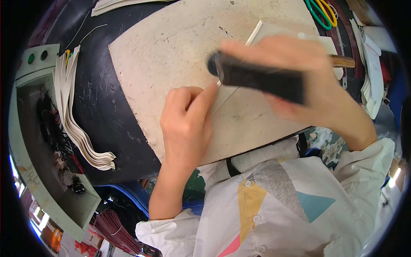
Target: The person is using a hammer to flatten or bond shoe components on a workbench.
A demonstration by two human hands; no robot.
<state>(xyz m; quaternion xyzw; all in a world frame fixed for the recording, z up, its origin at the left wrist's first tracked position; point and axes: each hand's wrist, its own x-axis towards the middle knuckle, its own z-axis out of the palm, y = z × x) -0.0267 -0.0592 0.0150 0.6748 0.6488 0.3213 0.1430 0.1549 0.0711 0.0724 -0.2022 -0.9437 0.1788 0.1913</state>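
Observation:
On the pale worn board [141,77], my left hand [186,122] has its fingers curled, with thumb and fingertips pinching a narrow white strip [254,32]. The strip runs slantwise away to the far right. My right hand [299,64] grips a thick black hammer-like tool [261,79], blurred by motion. Its round end is above the strip, close to my left fingertips; whether it touches cannot be seen. Beneath my right hand lies a thin pale sheet [274,32], partly covered. The strip's near end is hidden by my left fingers.
A bundle of long white strips [70,113] lies at the left on the black tabletop [111,120]. Beside it stands a grey tray-like box [25,115] with buttons. At the far right are green-handled scissors [317,13], a wooden handle [343,62] and papers [371,68].

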